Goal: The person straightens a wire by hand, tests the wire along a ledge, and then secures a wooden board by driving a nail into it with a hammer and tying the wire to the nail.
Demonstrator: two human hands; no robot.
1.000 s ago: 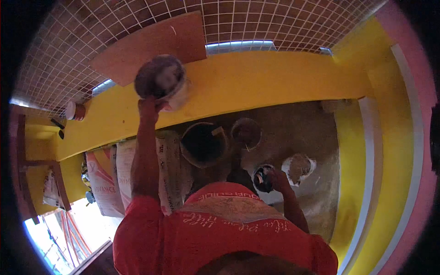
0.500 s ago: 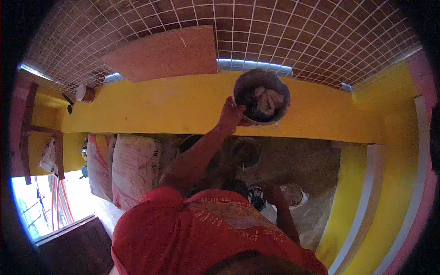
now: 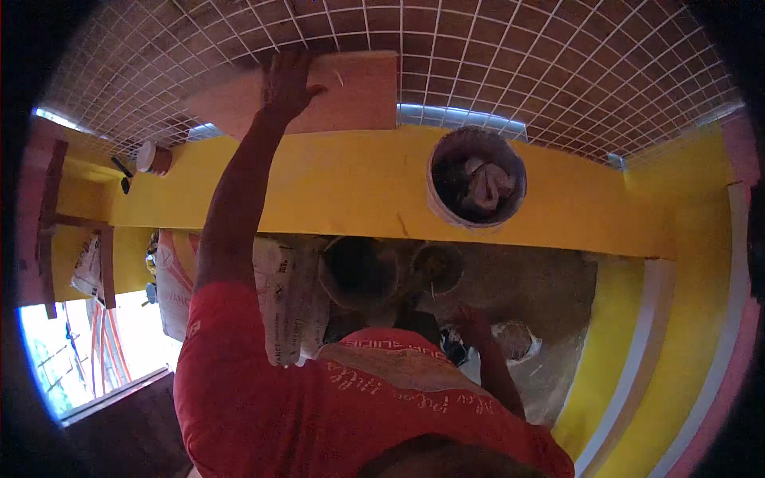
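Observation:
My left hand (image 3: 292,89) is raised at the upper left over a reddish-brown board (image 3: 362,95), its fingers spread and thumb out. The fingertips are blurred, so firm contact is uncertain. To its right a bucket (image 3: 516,187) stands on the yellow ledge (image 3: 335,187), holding pale crumpled pieces. Low down beside my body is my right hand (image 3: 470,323), dim, its fingers hard to make out. Close to it is a small dark and white container (image 3: 453,350), partly hidden by my shirt. I cannot tell whether that hand holds it.
White wire mesh (image 3: 494,64) rises behind the ledge. A small tub (image 3: 153,158) sits at the ledge's left end. Below are paper sacks (image 3: 280,299), a large dark bucket (image 3: 358,271), a smaller round container (image 3: 438,267) and a pale-rimmed one (image 3: 516,341) on the floor.
My left hand has let go of the bucket and moved left and up to the board. The bucket now stands on the ledge. My right hand has shifted slightly up in view.

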